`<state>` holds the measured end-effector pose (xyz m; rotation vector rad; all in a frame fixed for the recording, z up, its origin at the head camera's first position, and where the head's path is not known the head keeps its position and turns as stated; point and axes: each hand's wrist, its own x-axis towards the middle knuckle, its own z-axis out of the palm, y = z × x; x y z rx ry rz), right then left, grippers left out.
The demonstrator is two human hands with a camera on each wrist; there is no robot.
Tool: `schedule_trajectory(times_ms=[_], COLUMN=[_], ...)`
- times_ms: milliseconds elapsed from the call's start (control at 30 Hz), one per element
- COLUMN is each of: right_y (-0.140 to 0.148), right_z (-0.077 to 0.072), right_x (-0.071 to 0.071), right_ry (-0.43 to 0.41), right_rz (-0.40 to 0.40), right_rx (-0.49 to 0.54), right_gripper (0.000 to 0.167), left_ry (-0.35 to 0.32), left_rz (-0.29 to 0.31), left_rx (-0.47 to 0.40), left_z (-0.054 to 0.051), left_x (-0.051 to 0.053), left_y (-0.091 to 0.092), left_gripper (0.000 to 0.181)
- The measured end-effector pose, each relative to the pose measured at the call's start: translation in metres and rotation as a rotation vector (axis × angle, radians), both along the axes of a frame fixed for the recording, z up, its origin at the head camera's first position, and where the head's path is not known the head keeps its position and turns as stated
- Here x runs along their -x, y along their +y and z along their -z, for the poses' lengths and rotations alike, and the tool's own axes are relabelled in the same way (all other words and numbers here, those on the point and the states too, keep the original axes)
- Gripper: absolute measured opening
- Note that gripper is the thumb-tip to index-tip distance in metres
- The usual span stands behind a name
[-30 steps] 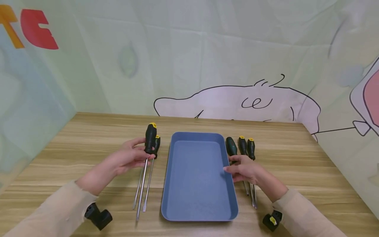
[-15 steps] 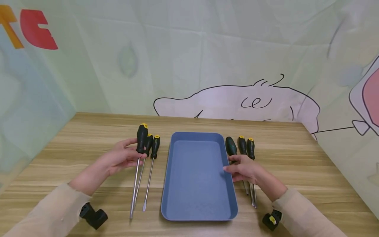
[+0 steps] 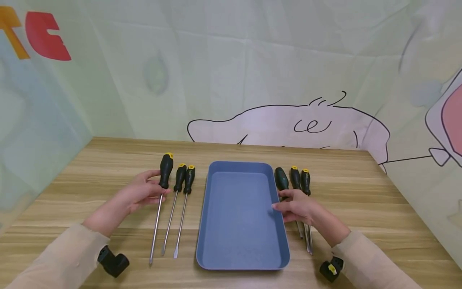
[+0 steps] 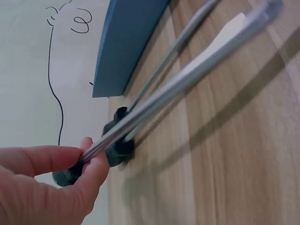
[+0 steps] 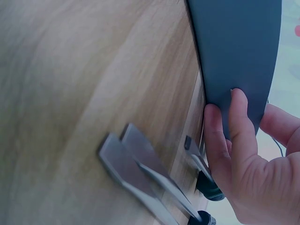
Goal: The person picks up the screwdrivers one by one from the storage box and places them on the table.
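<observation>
My left hand point(image 3: 142, 192) pinches a long flat-blade screwdriver point(image 3: 166, 170) near the base of its black, yellow-capped handle. In the left wrist view its shaft point(image 4: 173, 84) hangs above the wood and casts a shadow. Two similar screwdrivers, one nearer point(image 3: 180, 178) and one beside the tray point(image 3: 189, 176), lie side by side to the right of that hand. A blue rectangular tray point(image 3: 242, 216) sits in the middle. My right hand point(image 3: 297, 205) grips the tray's right wall, thumb over the rim; in the right wrist view its fingers point(image 5: 241, 119) press the outer wall.
Right of the tray lie a dark green-handled screwdriver point(image 3: 282, 178) and two yellow-capped ones, a left one point(image 3: 296, 176) and a right one point(image 3: 306, 181), their shafts partly behind my right hand. The wooden table point(image 3: 361, 192) ends at a printed cloth backdrop point(image 3: 231, 72).
My left hand has moved left with the screwdriver and slightly down, away from the two lying on the table, which now show fully. The right hand and tray have stayed put.
</observation>
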<state>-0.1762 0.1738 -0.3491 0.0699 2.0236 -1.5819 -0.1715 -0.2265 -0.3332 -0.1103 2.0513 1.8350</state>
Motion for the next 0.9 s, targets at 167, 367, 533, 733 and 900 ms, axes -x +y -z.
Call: schedule_trajectory(times_ms=[167,367,533,733,900], right_y=[0.000,0.001,0.001,0.001,0.001], right_z=[0.000,0.000,0.001,0.000,0.000], right_x=[0.000,0.000,0.000,0.000,0.000], right_ry=[0.004,0.006,0.008,0.004,0.005], right_rz=[-0.007,-0.009,-0.010,-0.015,-0.011], right_rx=[0.004,0.005,0.008,0.015,0.009], right_gripper=[0.067,0.068,0.068,0.067,0.066], left_ry=[0.019,0.004,0.002,-0.006,0.002], left_rz=[-0.010,-0.043,-0.055,-0.080,-0.108], left_rx=[0.064,0.059,0.051,0.056,0.060], left_z=[0.006,0.011,0.016,0.019,0.020], left_x=[0.001,0.005,0.008,0.011,0.013], left_y=[-0.002,-0.005,-0.005,-0.005,-0.005], left_gripper=[0.076,0.076,0.077,0.076,0.076])
